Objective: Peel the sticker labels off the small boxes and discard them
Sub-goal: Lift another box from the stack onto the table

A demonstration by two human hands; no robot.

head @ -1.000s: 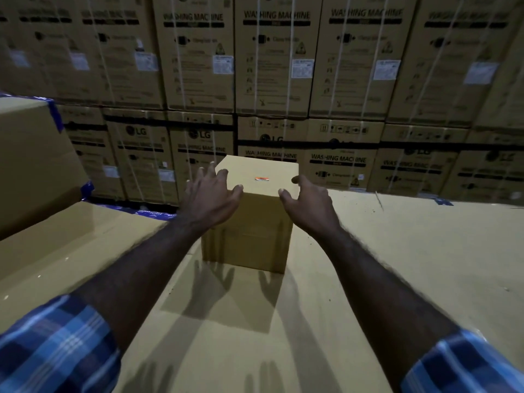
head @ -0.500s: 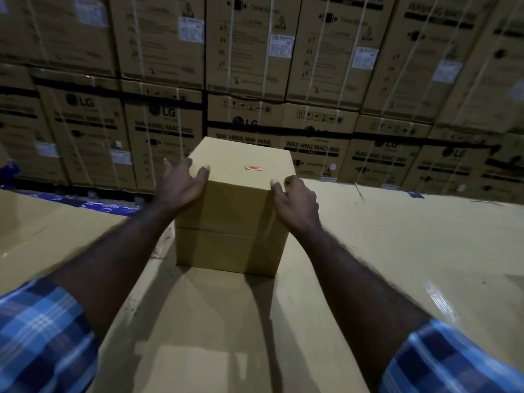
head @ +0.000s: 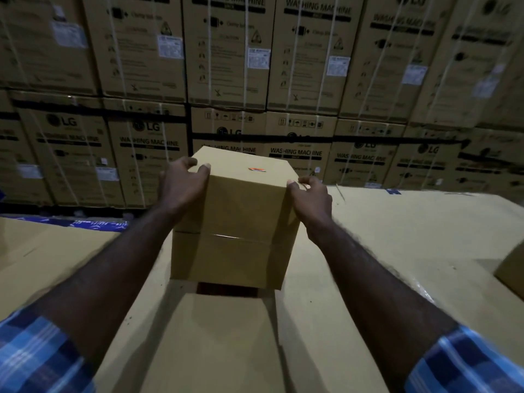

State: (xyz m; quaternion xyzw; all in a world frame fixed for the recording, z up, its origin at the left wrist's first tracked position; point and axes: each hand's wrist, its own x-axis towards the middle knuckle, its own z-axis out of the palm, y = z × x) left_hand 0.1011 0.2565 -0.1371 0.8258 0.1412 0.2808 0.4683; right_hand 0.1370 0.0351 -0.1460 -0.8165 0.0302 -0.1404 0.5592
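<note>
I grip the small box (head: 241, 211) with left hand (head: 181, 188) and right hand (head: 310, 202); orange sticker (head: 257, 169) unpeeled, nothing discarded yet.

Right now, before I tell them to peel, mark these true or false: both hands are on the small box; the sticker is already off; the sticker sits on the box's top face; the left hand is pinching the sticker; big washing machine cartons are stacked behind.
1. Both hands are on the small box. True: the left hand grips its left upper edge, the right hand its right.
2. The sticker is already off. False: the small orange sticker is still stuck on.
3. The sticker sits on the top face. True.
4. The left hand is pinching the sticker. False: its fingers rest at the left edge, apart from the sticker.
5. Washing machine cartons are stacked behind. True.
</note>
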